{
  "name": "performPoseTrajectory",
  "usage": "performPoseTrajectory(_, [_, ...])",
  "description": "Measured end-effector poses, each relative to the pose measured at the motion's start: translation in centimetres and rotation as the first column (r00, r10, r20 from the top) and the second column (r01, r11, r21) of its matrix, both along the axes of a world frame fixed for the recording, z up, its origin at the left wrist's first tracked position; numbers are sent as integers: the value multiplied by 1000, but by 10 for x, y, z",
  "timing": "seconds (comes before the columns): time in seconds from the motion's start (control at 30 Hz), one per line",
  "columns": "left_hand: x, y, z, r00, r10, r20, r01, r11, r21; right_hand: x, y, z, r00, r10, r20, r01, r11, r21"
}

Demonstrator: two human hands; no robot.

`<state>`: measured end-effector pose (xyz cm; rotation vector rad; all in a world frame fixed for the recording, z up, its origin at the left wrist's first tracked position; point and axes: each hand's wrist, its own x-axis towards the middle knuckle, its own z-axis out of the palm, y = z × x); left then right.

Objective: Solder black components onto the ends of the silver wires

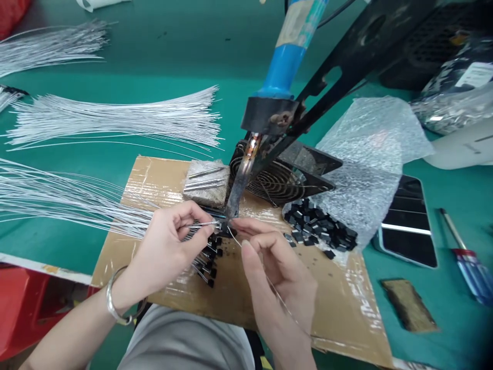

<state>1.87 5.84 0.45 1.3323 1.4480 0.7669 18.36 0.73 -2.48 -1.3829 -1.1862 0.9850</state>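
My left hand (169,246) pinches a thin white wire (199,225) between thumb and index finger, its end near the tip of the blue-handled soldering iron (279,72). The iron hangs tip down on a black stand (327,77). My right hand (279,282) is closed on a strand of solder wire (283,304), which curves up to the iron's tip. Whatever sits right at the tip is small and partly hidden by my fingers. Below my left hand lie several wires ending in small black parts (210,259).
Brown cardboard (331,308) covers the work spot. Loose black parts (319,226) lie on bubble wrap (370,139) at right. A fan (277,180) and a pad with metal rods (206,192) stand behind. Wire bundles (115,121) lie left; a phone (408,221) and screwdriver (472,270) right.
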Motion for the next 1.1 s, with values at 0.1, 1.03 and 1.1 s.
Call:
performPoseTrajectory(0.1, [1, 1, 2, 1000, -3, 3, 3, 1000, -10, -3, 0, 0, 995, 3, -96, -6, 1000, -31])
performPoseTrajectory(1.03, [3, 1, 5, 1000, -21, -15, 21, 999, 39, -5, -1, -2, 984, -49, -174, 56, 998, 36])
performPoseTrajectory(1.1, [2, 1, 4, 1000, -23, -13, 24, 999, 46, -6, -1, -2, 983, -46, -177, 53, 998, 32])
